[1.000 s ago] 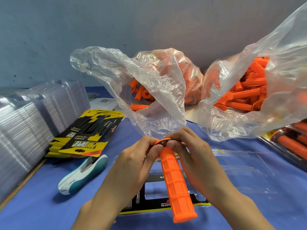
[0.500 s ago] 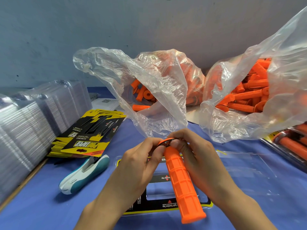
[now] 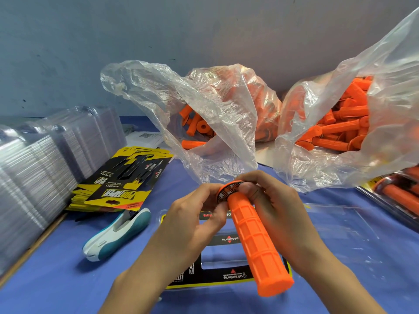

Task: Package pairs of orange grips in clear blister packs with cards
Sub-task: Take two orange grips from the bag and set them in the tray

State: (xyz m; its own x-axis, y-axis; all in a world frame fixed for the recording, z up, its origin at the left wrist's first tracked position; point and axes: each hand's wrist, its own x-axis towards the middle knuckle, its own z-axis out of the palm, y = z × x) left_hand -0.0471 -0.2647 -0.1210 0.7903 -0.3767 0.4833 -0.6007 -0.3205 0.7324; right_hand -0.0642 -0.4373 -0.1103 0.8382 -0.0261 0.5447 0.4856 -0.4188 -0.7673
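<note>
Orange handlebar grip, not yet seated, is held above the carded blister on the desk — left-hand grip and right-hand grip both pinch its flanged end; finished packs lie right; two bags hold many more.

We measure from the open blister pack. Over it the left hand and right hand hold an orange grip, barring the way down. Behind it one bag and a fuller bag wall the back. Left of it a stapler, cards and stacked clear shells crowd in; a bare strip of table separates stapler from pack. Far right, finished packs lie.
</note>
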